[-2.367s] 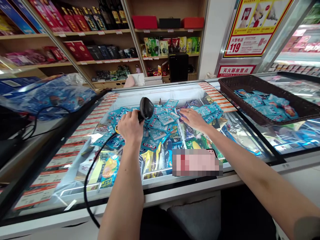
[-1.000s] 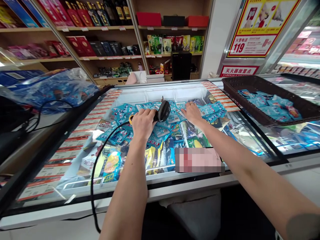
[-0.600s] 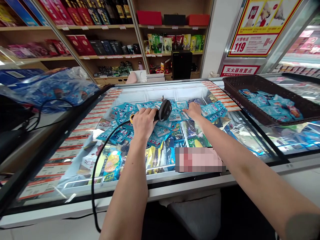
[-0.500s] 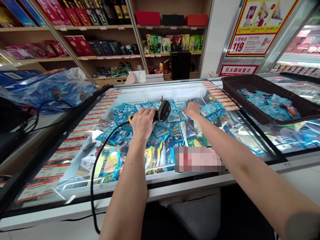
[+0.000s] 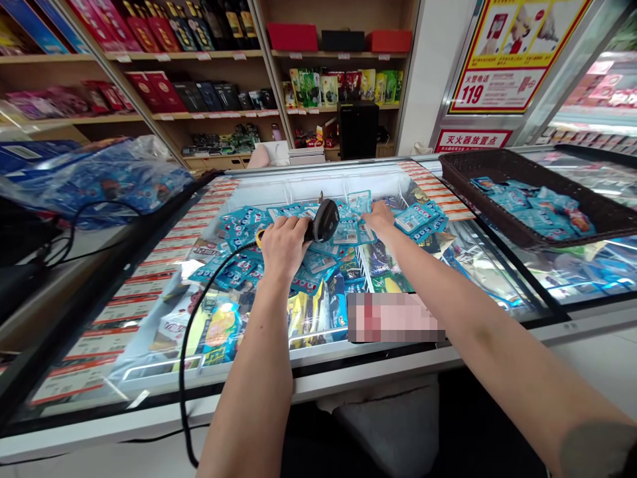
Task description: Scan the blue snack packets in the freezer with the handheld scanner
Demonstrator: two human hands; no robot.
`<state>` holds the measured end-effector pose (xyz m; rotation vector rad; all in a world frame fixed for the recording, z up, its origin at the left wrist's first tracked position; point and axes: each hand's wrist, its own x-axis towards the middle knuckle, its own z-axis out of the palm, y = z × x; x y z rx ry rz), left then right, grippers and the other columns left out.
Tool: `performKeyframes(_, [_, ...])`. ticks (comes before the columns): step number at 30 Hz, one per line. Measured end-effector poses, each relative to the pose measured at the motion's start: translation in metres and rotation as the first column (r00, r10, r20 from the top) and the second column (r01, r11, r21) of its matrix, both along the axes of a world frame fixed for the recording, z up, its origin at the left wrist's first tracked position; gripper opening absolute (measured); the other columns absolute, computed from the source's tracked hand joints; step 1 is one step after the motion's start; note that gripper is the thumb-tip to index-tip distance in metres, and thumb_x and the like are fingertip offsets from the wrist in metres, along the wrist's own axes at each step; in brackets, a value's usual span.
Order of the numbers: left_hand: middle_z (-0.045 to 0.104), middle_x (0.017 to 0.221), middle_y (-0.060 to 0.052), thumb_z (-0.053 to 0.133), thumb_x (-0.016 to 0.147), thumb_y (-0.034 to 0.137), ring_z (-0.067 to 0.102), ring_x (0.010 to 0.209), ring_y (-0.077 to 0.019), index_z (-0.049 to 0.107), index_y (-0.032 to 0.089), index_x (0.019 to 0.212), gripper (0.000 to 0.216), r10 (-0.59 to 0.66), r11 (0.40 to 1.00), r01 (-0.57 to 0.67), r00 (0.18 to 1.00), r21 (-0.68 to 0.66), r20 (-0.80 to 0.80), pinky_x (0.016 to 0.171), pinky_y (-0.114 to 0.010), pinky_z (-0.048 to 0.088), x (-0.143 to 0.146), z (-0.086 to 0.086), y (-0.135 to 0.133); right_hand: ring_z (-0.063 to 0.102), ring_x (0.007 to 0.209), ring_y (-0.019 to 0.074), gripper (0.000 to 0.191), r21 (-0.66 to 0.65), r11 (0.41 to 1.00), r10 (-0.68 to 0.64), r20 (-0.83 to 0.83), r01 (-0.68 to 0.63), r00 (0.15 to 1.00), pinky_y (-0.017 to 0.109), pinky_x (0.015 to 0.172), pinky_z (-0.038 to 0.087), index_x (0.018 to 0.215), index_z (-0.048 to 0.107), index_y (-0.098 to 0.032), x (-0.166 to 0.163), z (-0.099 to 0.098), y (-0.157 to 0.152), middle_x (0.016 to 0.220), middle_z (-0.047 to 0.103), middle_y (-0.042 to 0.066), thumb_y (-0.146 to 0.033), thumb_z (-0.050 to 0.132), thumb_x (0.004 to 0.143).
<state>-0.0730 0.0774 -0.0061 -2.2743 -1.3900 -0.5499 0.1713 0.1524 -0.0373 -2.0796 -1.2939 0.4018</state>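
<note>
Whereas half a second ago every packet lay flat, the right hand [image 5: 381, 219] now has one teal packet [image 5: 359, 200] pinched by its edge and tipped upright, just left of its fingertips and close beside the scanner [image 5: 326, 220] head. Left hand [image 5: 284, 244] unchanged: wrapped tight round the scanner grip, head aimed toward the right hand.

Reading: packet face now presented to the scanner.

Count:
- hands 2
- scanner 1
- cable [image 5: 185, 358] 1, trailing back from the left hand over the freezer [image 5: 348, 382] rim
- basket [image 5: 478, 202] 1, well right of the right hand
- lifted packets 1
- loose packets beneath both hands: too many to count
</note>
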Motion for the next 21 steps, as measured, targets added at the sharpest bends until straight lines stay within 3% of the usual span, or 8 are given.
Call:
performKeyframes(3, [0.068, 0.102, -0.012, 0.057, 0.086, 0.026, 0.058, 0.104, -0.0320, 0.061, 0.021, 0.118, 0.032, -0.007, 1.000, 0.007, 1.000, 0.015, -0.003, 0.081, -0.041, 0.041, 0.000, -0.001, 0.001, 0.064, 0.102, 0.0247, 0.037, 0.075, 0.997, 0.013, -0.036, -0.011, 0.999, 0.037, 0.085, 0.047, 0.122, 0.052, -0.014, 0.000, 0.001, -0.005, 0.116, 0.068, 0.015, -0.025, 0.056, 0.087])
performKeyframes(5, [0.068, 0.101, -0.012, 0.058, 0.087, 0.027, 0.058, 0.103, -0.0319, 0.061, 0.021, 0.117, 0.032, -0.006, 1.000, 0.006, 1.000, 0.026, -0.008, 0.080, -0.041, 0.041, 0.000, -0.001, 0.001, 0.063, 0.097, 0.0236, 0.033, 0.192, 0.981, 0.027, -0.026, -0.022, 0.999, 0.035, 0.083, 0.047, 0.122, 0.050, -0.015, 0.004, 0.005, -0.012, 0.109, 0.068, 0.012, -0.023, 0.052, 0.090])
performKeyframes(9, [0.069, 0.100, -0.011, 0.060, 0.086, 0.027, 0.059, 0.102, -0.0318, 0.060, 0.021, 0.117, 0.032, -0.003, 0.999, 0.005, 0.999, 0.052, -0.033, 0.078, -0.041, 0.041, 0.001, 0.000, 0.001, 0.062, 0.094, 0.0274, 0.029, 0.416, 0.899, 0.058, 0.192, -0.135, 0.980, 0.039, 0.084, 0.045, 0.124, 0.050, -0.021, 0.020, 0.016, -0.031, 0.093, 0.067, 0.008, -0.026, 0.043, 0.096])
performKeyframes(15, [0.069, 0.101, -0.011, 0.060, 0.086, 0.027, 0.059, 0.102, -0.0320, 0.060, 0.021, 0.118, 0.032, -0.037, 0.997, 0.040, 0.998, 0.067, -0.042, 0.079, -0.041, 0.042, 0.009, 0.001, -0.001, 0.057, 0.105, 0.0307, 0.041, 0.483, 0.834, 0.089, 0.358, -0.266, 0.929, 0.044, 0.094, 0.043, 0.130, 0.055, -0.020, 0.056, 0.021, -0.051, 0.108, 0.068, 0.012, -0.033, 0.031, 0.100])
performKeyframes(21, [0.069, 0.100, -0.010, 0.062, 0.085, 0.026, 0.060, 0.101, -0.0309, 0.061, 0.022, 0.117, 0.032, -0.083, 0.994, 0.088, 0.994, 0.062, -0.076, 0.078, -0.039, 0.043, 0.017, 0.001, -0.002, 0.057, 0.112, 0.0280, 0.042, 0.524, 0.805, 0.154, 0.271, -0.280, 0.950, 0.044, 0.100, 0.043, 0.134, 0.051, -0.020, 0.079, -0.007, -0.056, 0.124, 0.064, 0.012, -0.032, 0.031, 0.099])
